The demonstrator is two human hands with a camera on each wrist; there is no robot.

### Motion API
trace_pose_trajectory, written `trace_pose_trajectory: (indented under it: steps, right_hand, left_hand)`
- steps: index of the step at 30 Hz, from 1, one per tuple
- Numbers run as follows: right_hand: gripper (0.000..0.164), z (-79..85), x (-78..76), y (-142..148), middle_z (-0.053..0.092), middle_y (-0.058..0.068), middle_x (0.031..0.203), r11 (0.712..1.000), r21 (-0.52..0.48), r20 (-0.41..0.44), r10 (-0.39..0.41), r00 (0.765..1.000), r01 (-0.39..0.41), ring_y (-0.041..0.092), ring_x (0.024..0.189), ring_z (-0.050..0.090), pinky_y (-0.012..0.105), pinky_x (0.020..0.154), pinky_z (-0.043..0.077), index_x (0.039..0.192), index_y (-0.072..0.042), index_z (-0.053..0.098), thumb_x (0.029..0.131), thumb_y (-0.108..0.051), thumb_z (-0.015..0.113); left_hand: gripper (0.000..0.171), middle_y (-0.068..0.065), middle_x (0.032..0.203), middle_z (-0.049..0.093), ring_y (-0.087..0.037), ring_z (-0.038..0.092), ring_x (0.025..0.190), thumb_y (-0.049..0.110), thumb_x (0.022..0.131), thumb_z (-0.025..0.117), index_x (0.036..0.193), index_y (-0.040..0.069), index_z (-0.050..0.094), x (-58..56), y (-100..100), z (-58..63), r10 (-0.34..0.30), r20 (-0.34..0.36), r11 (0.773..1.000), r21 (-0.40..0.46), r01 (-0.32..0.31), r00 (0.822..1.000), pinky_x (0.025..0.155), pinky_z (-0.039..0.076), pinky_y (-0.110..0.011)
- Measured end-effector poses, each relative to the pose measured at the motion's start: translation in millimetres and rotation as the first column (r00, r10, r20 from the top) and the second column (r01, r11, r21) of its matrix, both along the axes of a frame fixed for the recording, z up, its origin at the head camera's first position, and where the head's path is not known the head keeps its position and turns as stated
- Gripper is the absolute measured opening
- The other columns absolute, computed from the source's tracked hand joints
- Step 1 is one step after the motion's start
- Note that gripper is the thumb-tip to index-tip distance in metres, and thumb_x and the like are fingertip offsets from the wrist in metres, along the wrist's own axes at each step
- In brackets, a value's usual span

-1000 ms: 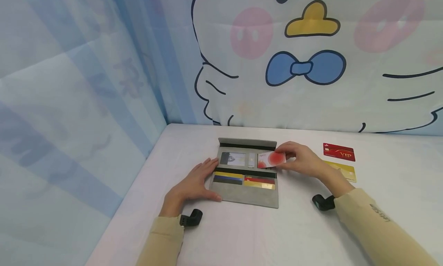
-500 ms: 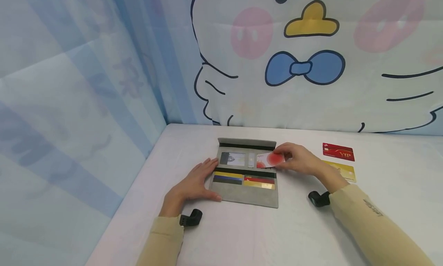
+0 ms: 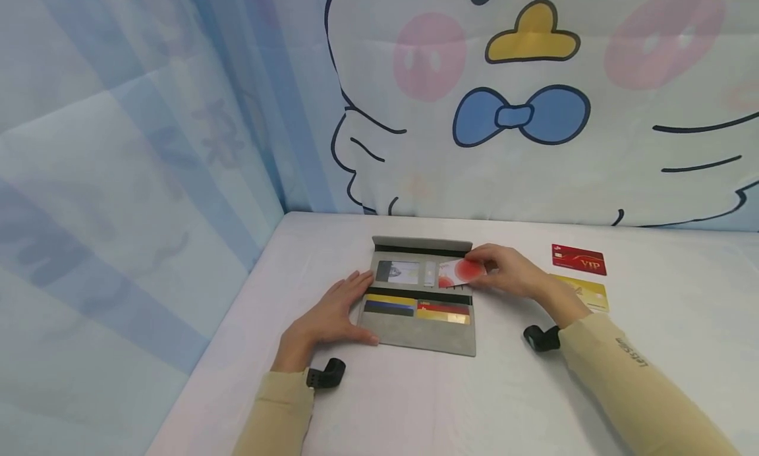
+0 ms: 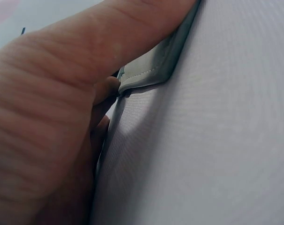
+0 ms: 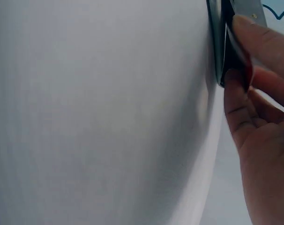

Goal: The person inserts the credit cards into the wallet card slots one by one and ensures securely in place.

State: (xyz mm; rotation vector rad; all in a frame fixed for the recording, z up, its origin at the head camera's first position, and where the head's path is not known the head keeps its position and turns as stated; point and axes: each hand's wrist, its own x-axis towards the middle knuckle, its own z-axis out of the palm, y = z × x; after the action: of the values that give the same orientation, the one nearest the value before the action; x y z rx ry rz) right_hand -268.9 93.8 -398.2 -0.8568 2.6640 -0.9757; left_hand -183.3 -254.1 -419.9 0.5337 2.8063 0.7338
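An unfolded grey wallet point(image 3: 427, 337) lies on the white table, cards showing in its lower slots. In the head view my right hand point(image 3: 512, 271) pinches a white card with red circles point(image 3: 459, 272) over the wallet's upper right part; whether its left edge sits inside a slot I cannot tell. The right wrist view shows that card edge-on between thumb and fingers. My left hand point(image 3: 332, 314) rests with straight fingers at the wallet's left edge, thumb near the lower left corner. In the left wrist view the left thumb point(image 4: 114, 42) lies across the wallet's corner point(image 4: 146, 70).
A red VIP card point(image 3: 579, 259) lies on the table to the right of the wallet. Just below it is a gold card point(image 3: 587, 291), partly hidden by the right wrist. A patterned curtain point(image 3: 522, 172) hangs behind the table's far edge.
My right hand has shifted slightly left with the white and red card, and the right forearm has moved left too. My left hand stays in place on the wallet.
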Motion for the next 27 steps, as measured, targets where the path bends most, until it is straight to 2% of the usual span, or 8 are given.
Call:
trace_pose_trajectory:
  steps: [10, 18, 22, 27]
  right_hand:
    - [0.051, 1.0, 1.2, -3, 0.057, 0.012, 0.119, 1.000, 0.025, -0.039, -0.005, 0.999, 0.006, 0.024, 0.098, 0.051, 0.038, 0.083, 0.049, 0.124, 0.000, 0.058, 0.080, -0.019, 0.075]
    - [0.048, 0.4, 3.5, -15, 0.059, 0.006, 0.102, 0.999, 0.035, -0.043, 0.004, 0.999, -0.002, 0.021, 0.086, 0.051, 0.031, 0.072, 0.049, 0.120, 0.000, 0.059, 0.080, -0.021, 0.075]
    - [0.048, -0.6, 5.3, -22, 0.060, 0.005, 0.101, 0.999, 0.050, -0.086, 0.001, 0.996, 0.003, 0.020, 0.085, 0.052, 0.031, 0.072, 0.050, 0.118, 0.001, 0.060, 0.079, -0.022, 0.076]
    - [0.049, 0.0, 7.7, -27, 0.060, 0.006, 0.105, 0.997, 0.077, -0.085, -0.011, 0.996, 0.018, 0.021, 0.089, 0.053, 0.034, 0.077, 0.051, 0.119, 0.000, 0.059, 0.080, -0.025, 0.075]
  left_hand:
    - [0.113, 0.003, 0.155, 0.015, -0.015, 0.004, 0.141, 0.059, 0.061, 0.078, 0.149, 0.015, 0.023, 0.7, -1, 1.3, 0.007, 0.009, 1.000, 0.010, -0.007, 1.000, 0.113, 0.006, -0.037]
    - [0.113, 0.006, 0.155, 0.013, -0.012, 0.003, 0.141, 0.060, 0.062, 0.077, 0.150, 0.017, 0.022, -0.6, 0, -2.4, 0.003, 0.009, 1.000, -0.008, -0.003, 1.000, 0.113, 0.003, -0.032]
    - [0.112, 0.006, 0.155, 0.013, -0.011, 0.003, 0.141, 0.060, 0.062, 0.077, 0.150, 0.016, 0.022, -1.5, 0, -3.4, -0.007, -0.002, 1.000, -0.006, 0.007, 1.000, 0.113, 0.004, -0.032]
    - [0.112, 0.005, 0.154, 0.015, -0.012, 0.004, 0.141, 0.058, 0.062, 0.078, 0.149, 0.015, 0.024, -1.0, -1, -2.6, -0.001, -0.006, 1.000, 0.003, 0.001, 1.000, 0.113, 0.004, -0.033]
